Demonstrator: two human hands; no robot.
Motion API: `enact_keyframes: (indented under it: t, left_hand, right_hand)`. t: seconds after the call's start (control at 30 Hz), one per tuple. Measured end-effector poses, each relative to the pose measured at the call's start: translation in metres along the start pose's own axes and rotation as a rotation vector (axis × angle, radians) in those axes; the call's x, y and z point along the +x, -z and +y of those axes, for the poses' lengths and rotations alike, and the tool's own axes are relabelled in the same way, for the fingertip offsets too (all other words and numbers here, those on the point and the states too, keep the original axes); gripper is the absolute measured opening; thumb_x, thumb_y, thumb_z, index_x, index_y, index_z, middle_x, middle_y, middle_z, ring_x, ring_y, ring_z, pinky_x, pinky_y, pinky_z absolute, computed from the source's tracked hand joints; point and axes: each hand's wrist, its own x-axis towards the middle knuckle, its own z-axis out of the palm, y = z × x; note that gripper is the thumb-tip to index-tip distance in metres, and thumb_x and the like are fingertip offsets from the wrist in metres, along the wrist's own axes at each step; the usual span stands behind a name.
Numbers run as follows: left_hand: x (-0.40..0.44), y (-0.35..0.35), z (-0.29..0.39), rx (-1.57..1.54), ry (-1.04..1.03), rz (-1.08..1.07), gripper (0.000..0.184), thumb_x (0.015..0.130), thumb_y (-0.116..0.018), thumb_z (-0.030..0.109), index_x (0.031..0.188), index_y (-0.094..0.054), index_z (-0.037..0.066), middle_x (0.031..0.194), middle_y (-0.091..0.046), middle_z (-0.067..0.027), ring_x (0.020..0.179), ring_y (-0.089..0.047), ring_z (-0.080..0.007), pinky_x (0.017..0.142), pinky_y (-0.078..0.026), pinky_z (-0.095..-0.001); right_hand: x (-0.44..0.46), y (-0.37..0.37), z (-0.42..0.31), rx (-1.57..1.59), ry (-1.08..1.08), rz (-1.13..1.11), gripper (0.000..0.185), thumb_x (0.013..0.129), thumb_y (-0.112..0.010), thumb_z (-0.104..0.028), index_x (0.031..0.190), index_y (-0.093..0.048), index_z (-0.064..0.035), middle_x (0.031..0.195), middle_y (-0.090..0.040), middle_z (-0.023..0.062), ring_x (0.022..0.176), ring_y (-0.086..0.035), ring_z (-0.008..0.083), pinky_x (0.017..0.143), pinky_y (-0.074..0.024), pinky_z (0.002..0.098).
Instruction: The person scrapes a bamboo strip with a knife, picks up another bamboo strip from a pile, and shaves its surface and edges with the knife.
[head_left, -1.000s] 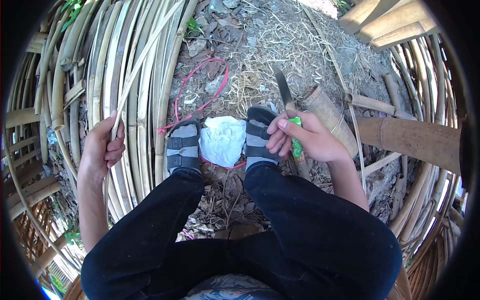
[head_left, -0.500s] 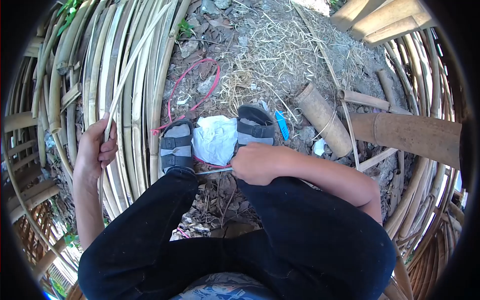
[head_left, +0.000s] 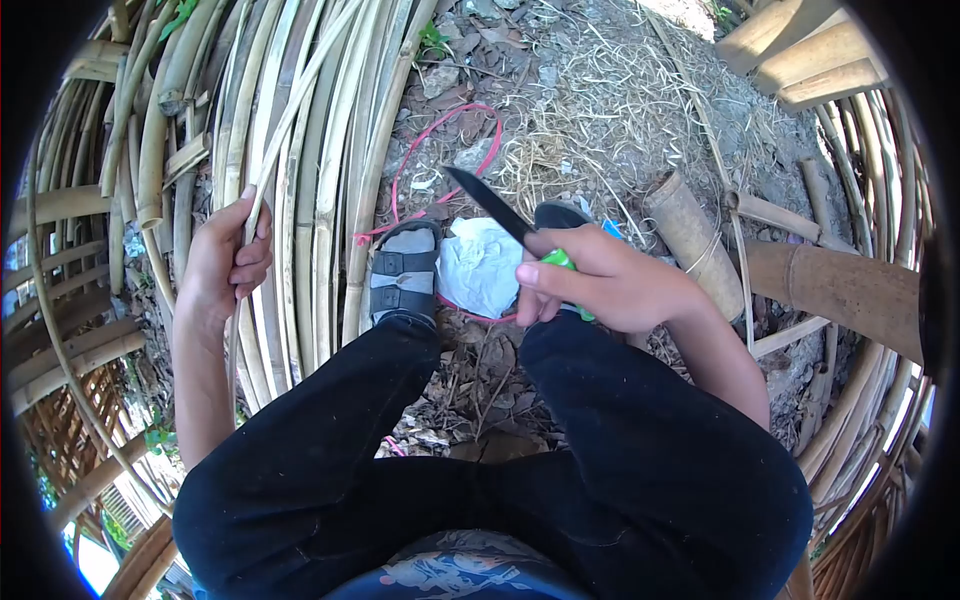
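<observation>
My left hand [head_left: 228, 255] is closed around a thin bamboo strip [head_left: 285, 125], which slants up and right over a row of split bamboo [head_left: 325, 190]. In my right hand [head_left: 595, 280] is a knife [head_left: 490, 205] with a dark blade and a green handle; its blade points up and left. The blade hangs over a crumpled white sheet [head_left: 480, 268] between my sandalled feet. A pink strap [head_left: 497, 140] lies looped on the ground beyond my left-side sandal [head_left: 403, 272].
A cut bamboo section [head_left: 695, 240] lies right of my right hand, with a thicker bamboo pole [head_left: 835, 290] beside it. Bamboo frameworks curve along both sides. Pale shavings [head_left: 610, 110] cover the ground ahead.
My right hand has risen from low between my knees, and the knife blade now points up and left. My left hand keeps its hold on the strip. The view has shifted somewhat.
</observation>
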Motion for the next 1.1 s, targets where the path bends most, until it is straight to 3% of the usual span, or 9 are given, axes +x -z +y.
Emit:
enact_keyframes:
  t: [0.07,0.17,0.23,0.7,0.77,0.83,0.97,1.1]
  left_hand:
    - [0.004,0.002,0.0,0.017,0.01,0.007,0.038,0.1,-0.043,0.04,0.078,-0.049,0.01,0.049,-0.032,0.0054,0.035,-0.023,-0.0053,0.032,-0.017,-0.0223]
    - [0.003,0.001,0.0,0.049,0.01,-0.019,0.038,0.1,-0.043,0.041,0.078,-0.05,0.011,0.049,-0.032,0.0054,0.036,-0.023,-0.0056,0.033,-0.017,-0.0231]
    - [0.002,-0.001,0.0,0.049,0.012,0.008,0.04,0.101,-0.041,0.042,0.078,-0.049,0.01,0.05,-0.031,0.0054,0.036,-0.022,-0.0046,0.03,-0.017,-0.0212]
    - [-0.001,-0.001,0.003,0.067,0.003,-0.012,0.042,0.101,-0.041,0.044,0.078,-0.049,0.01,0.05,-0.031,0.006,0.037,-0.024,-0.0053,0.034,-0.018,-0.0224]
    - [-0.001,-0.005,0.005,0.086,0.009,-0.03,0.04,0.101,-0.041,0.041,0.081,-0.05,0.008,0.052,-0.035,0.0041,0.038,-0.026,-0.0062,0.035,-0.02,-0.0239]
    - [-0.001,-0.016,0.007,0.166,-0.036,-0.042,0.042,0.101,-0.042,0.045,0.083,-0.051,0.008,0.052,-0.035,0.004,0.038,-0.026,-0.0054,0.035,-0.02,-0.0223]
    - [-0.006,-0.042,0.02,0.313,-0.11,-0.085,0.041,0.104,-0.035,0.042,0.089,-0.051,0.008,0.056,-0.039,0.002,0.04,-0.029,-0.0061,0.037,-0.024,-0.0208]
    - [-0.011,-0.068,0.036,0.467,-0.266,-0.051,0.038,0.105,-0.036,0.04,0.089,-0.051,0.008,0.059,-0.041,0.0033,0.044,-0.032,-0.0042,0.04,-0.027,-0.0209]
  right_hand:
    - [-0.003,0.005,0.004,-0.066,0.005,0.197,0.036,0.102,-0.048,-0.031,0.09,-0.056,0.0025,0.073,-0.064,0.0073,0.07,-0.064,0.0136,0.067,-0.0514,0.0284]
    - [-0.005,0.011,0.018,-0.043,0.048,0.315,0.035,0.101,-0.049,-0.032,0.094,-0.055,0.0025,0.07,-0.062,0.0068,0.065,-0.061,0.0125,0.063,-0.0491,0.0271]
    - [-0.007,0.009,0.023,0.042,-0.036,0.444,0.035,0.101,-0.049,-0.033,0.096,-0.051,0.0021,0.067,-0.06,0.0055,0.063,-0.059,0.012,0.061,-0.0476,0.0266]
    - [-0.004,0.001,0.026,0.132,-0.002,0.543,0.033,0.101,-0.048,-0.035,0.092,-0.05,-0.003,0.066,-0.058,0.0042,0.056,-0.057,0.011,0.056,-0.0445,0.0233]
    - [-0.001,0.001,0.016,0.145,-0.03,0.581,0.034,0.101,-0.048,-0.037,0.09,-0.051,-0.0044,0.066,-0.057,0.0037,0.051,-0.053,0.0092,0.051,-0.0418,0.022]
    - [0.003,0.008,0.018,0.103,-0.049,0.615,0.038,0.101,-0.045,-0.044,0.087,-0.05,-0.0087,0.063,-0.051,0.0008,0.047,-0.041,0.0051,0.043,-0.0309,0.0205]
    - [0.014,0.015,0.009,0.442,0.167,0.759,0.043,0.102,-0.037,-0.048,0.085,-0.049,-0.0101,0.06,-0.043,-0.0017,0.052,-0.036,0.0046,0.046,-0.0291,0.0206]
    - [0.031,0.011,-0.01,0.465,0.48,0.659,0.031,0.102,-0.046,-0.033,0.086,-0.048,-0.0075,0.067,-0.052,0.0026,0.054,-0.047,0.009,0.051,-0.0402,0.0229]
